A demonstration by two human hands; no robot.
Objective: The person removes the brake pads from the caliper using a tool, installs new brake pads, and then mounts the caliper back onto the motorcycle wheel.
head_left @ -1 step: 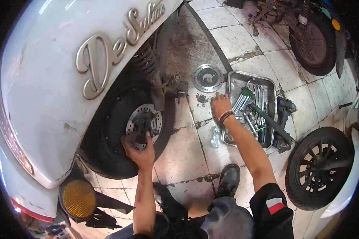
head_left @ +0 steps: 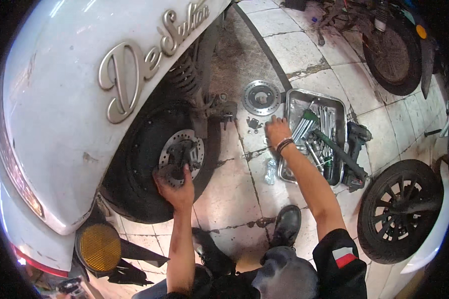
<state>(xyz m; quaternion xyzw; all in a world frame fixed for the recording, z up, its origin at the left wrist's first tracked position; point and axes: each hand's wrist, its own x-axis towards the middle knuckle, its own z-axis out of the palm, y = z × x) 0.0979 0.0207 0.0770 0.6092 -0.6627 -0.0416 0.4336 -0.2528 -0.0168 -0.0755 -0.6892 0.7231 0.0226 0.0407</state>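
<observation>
My left hand (head_left: 177, 188) is closed around the lower part of a dark metal piece (head_left: 178, 153) at the hub of the scooter wheel (head_left: 139, 144), its thumb up along the piece. A drilled brake disc (head_left: 200, 144) shows behind that piece. Over the floor by the left rim of a metal tool tray (head_left: 342, 107), my right hand (head_left: 278, 131) has its fingers bent downward and close together. Its fingertips are hidden, and anything in them cannot be made out. Beside it lie a dark small bracket (head_left: 254, 122) and, farther off, a loose brake disc (head_left: 262, 97).
Wrenches (head_left: 326, 118) and a long dark-handled tool (head_left: 338, 152) lie in the tray. A cordless power tool (head_left: 356, 137) is right of it. A clear plastic packet (head_left: 270, 172) lies nearer me. A loose wheel (head_left: 369, 219) is at right; white bodywork (head_left: 60, 109) fills the left.
</observation>
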